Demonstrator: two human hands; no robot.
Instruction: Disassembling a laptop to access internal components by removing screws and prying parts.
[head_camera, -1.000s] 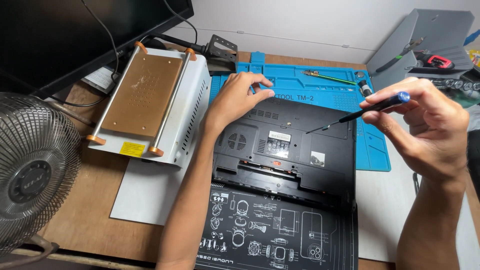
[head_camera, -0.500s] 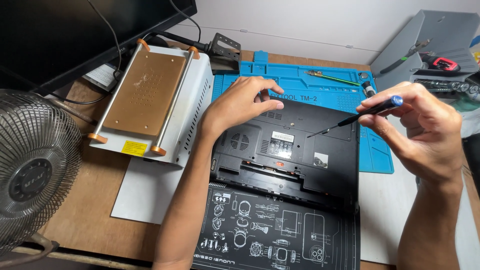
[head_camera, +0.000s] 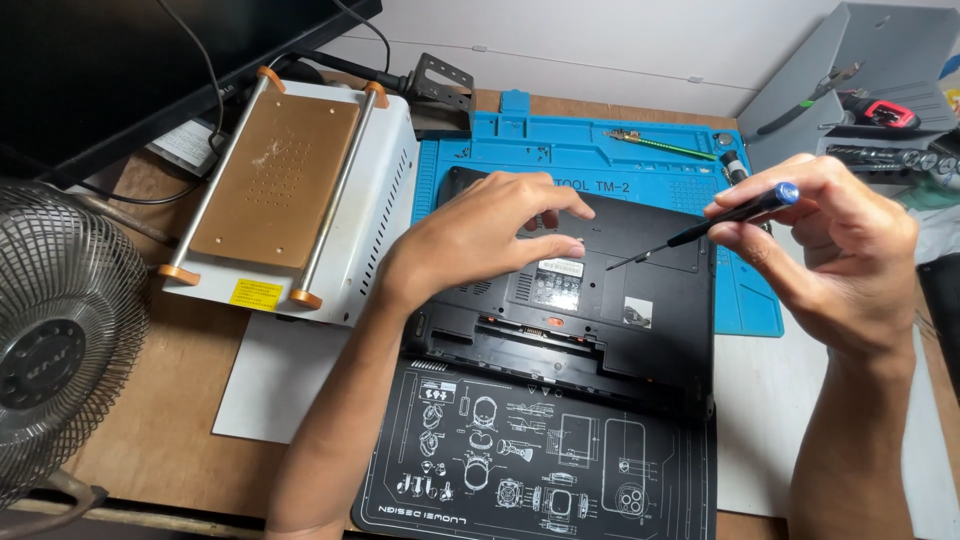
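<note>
A black laptop (head_camera: 640, 330) lies bottom side up, partly on a blue repair mat (head_camera: 560, 155) and partly on a black mat (head_camera: 530, 470) printed with white diagrams. My left hand (head_camera: 480, 235) hovers over the laptop's upper middle, its bent fingertips drawn together just above the label; whether something small sits between them is hidden. My right hand (head_camera: 830, 250) is raised at the right and pinches a thin screwdriver (head_camera: 700, 230) with a blue cap. The driver's tip points left and down, close to my left fingertips.
A white machine with a brown perforated plate (head_camera: 280, 180) stands left of the laptop on a white sheet (head_camera: 270, 380). A wire-guarded fan (head_camera: 60, 330) is at the near left and a dark monitor (head_camera: 120, 60) at the back left. A grey tool rack (head_camera: 880, 90) stands at the back right.
My left hand slid from the laptop's far left corner toward its middle and its fingers curled together. My right hand with the screwdriver stayed raised and shifted slightly.
</note>
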